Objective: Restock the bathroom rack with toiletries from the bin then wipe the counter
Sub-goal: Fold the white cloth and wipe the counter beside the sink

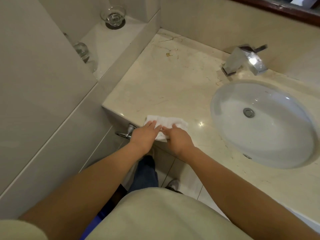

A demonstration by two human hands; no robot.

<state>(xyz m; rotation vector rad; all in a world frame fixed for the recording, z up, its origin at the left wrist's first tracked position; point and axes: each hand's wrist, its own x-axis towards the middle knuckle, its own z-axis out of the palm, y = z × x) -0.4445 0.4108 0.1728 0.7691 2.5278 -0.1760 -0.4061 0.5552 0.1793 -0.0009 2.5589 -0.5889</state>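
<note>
A white cloth [170, 122] lies folded at the front edge of the cream marble counter [173, 84], left of the sink. My left hand [145, 134] rests flat on the cloth's left part with straight fingers. My right hand [178, 137] sits on the cloth's right part, fingers curled down into the fabric and gripping it. Part of the cloth hangs over the counter's edge between my hands. No bin or rack is in view.
An oval white sink [259, 122] with a drain is set in the counter at right, a chrome faucet [245, 61] behind it. A glass dish [114, 16] stands on a lower ledge at back left. A chrome fitting [127, 132] sticks out below the counter's corner.
</note>
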